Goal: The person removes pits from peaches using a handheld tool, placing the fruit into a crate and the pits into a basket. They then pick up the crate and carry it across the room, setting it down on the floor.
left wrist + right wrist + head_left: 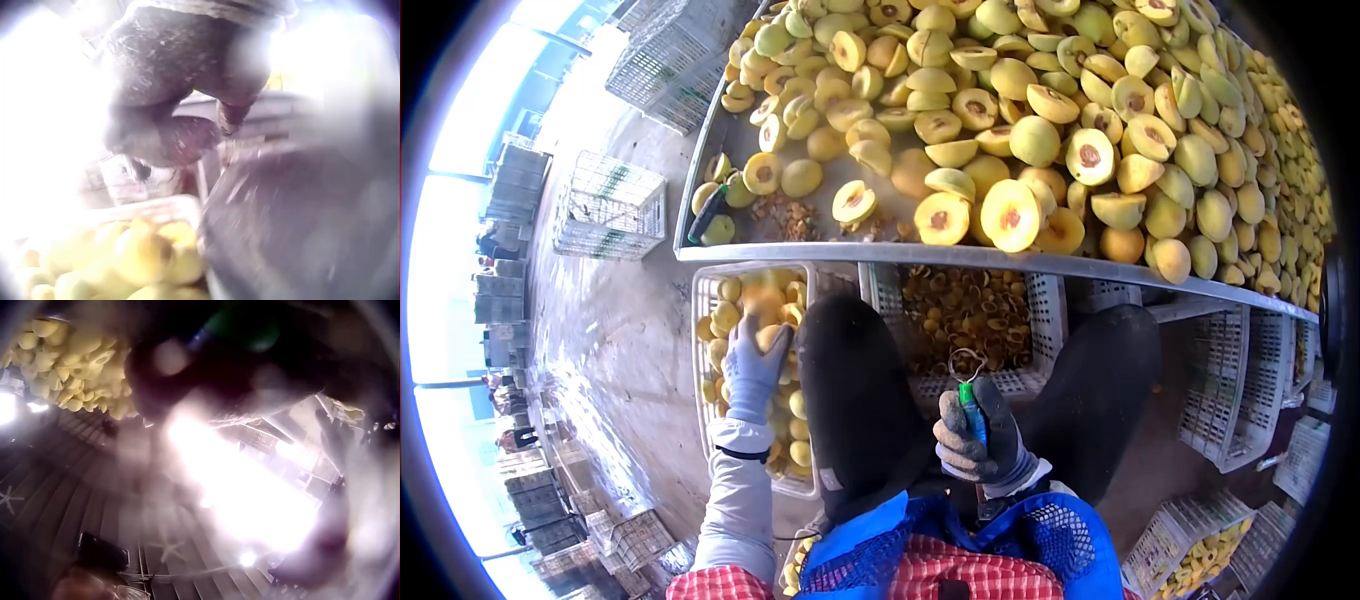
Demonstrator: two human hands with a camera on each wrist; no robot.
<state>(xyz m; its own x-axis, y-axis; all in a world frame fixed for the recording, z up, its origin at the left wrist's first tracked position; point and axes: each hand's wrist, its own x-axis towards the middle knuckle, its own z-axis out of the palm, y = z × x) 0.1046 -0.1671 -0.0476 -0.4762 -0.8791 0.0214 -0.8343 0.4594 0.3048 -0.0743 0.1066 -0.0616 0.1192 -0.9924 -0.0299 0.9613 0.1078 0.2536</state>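
Observation:
My left hand (755,372), in a light glove, is over a white crate (700,400) of yellow fruit halves. Its fingers are spread, and a blurred orange-yellow fruit (765,300) shows just past the fingertips. In the left wrist view the gloved hand (175,81) is above the fruit (144,253), with nothing visible in its grasp. My right hand (988,440), in a dark-palmed glove, grips a green and blue handle (972,408) with a thin wire loop (967,362) pointing up. The right wrist view shows the green handle (244,331) against the dark, blurred hand (187,375).
A metal-edged table (1000,262) heaped with halved fruit (1090,157) spans the front. On it at left lies a dark-handled tool (708,215). Between the knees, a crate (1050,325) holds brown pits and scraps. More crates (610,205) stand on the floor on both sides.

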